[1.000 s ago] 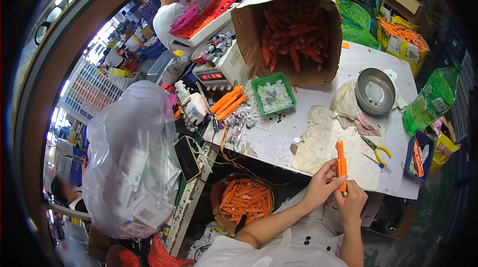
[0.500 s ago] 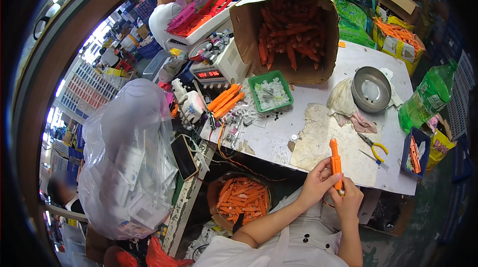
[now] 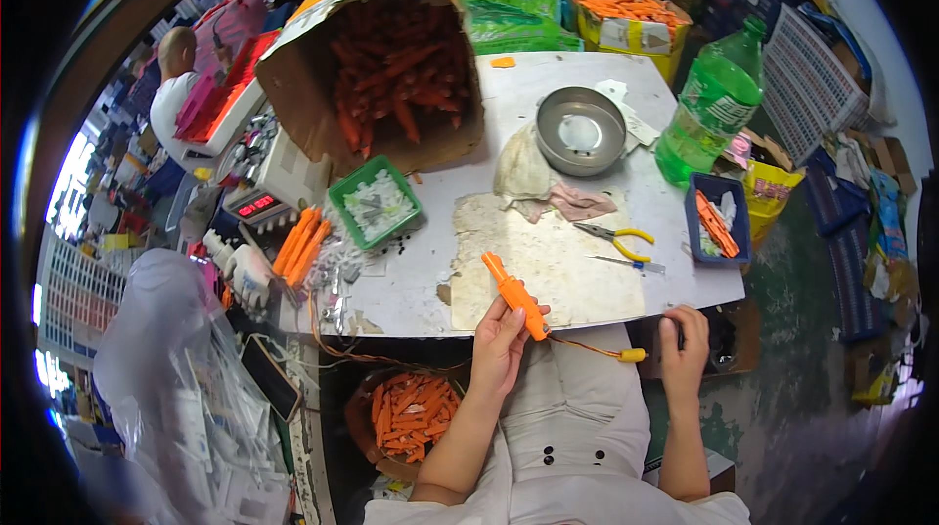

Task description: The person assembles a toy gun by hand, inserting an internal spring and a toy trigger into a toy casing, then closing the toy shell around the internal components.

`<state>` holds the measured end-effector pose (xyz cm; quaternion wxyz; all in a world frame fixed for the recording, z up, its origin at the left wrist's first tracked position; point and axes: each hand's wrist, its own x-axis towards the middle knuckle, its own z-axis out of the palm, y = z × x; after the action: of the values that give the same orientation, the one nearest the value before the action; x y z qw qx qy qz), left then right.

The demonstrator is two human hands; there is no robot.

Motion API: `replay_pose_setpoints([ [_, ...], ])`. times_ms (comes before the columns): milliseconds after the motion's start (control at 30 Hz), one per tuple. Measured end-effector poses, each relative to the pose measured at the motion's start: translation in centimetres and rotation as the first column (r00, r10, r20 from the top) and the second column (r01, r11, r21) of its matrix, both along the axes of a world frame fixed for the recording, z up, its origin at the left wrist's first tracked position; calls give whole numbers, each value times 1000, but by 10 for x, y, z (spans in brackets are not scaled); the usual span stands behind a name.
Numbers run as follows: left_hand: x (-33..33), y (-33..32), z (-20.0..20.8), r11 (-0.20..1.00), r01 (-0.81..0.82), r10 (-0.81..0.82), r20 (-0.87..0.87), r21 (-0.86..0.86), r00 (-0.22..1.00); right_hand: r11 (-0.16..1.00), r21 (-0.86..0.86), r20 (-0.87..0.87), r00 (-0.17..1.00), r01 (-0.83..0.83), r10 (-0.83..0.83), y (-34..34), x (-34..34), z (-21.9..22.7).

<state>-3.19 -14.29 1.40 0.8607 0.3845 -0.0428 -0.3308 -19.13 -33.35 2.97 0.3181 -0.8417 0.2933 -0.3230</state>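
Note:
My left hand (image 3: 501, 344) is closed around an orange pen-shaped plastic piece (image 3: 514, 292), tilted with its narrow tip up and left over the worn board. A thin twisted wire (image 3: 582, 342) runs from near its lower end to a small yellow plug-like part (image 3: 633, 355) above my lap. Apart from it, to the right, my right hand (image 3: 685, 347) hovers by the table's front edge, fingers loosely bent and apart, with nothing visible in them. Yellow-handled pliers (image 3: 626, 240) and a thin blade-like tool (image 3: 631, 264) lie beyond my hands.
A big carton (image 3: 293, 85) of orange pieces lies on its side at the back left. Nearby are a green tray (image 3: 342, 194), a metal bowl (image 3: 581, 166), a cloth (image 3: 523, 173), a green bottle (image 3: 709, 99) and a blue bin (image 3: 745, 241). Below the table stands a bucket of orange pieces (image 3: 416, 412).
My right hand has let go of the orange piece and moved off to the right. The wire and yellow part now show. The view has swung to the right.

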Motion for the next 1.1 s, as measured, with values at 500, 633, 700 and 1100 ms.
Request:
replay_pose_setpoints([
  [500, -20, 11, 11, 963, 263, -264, 2, 54, 965, 860, -436, -224, 958, -265, 182, -32, 91, -25],
  [633, -21, 9, 6, 947, 296, -303, 42, 126, 952, 954, 23, -134, 945, -299, 299, -11, 73, 6],
  [700, -23, 9, 1, 941, 304, -317, 67, 149, 946, 878, 320, -43, 920, -357, 390, 1, 63, 24],
  [1100, -22, 9, 7, 904, 350, -388, 126, 245, 913, 859, 104, -164, 844, -501, 512, 4, 51, 57],
])
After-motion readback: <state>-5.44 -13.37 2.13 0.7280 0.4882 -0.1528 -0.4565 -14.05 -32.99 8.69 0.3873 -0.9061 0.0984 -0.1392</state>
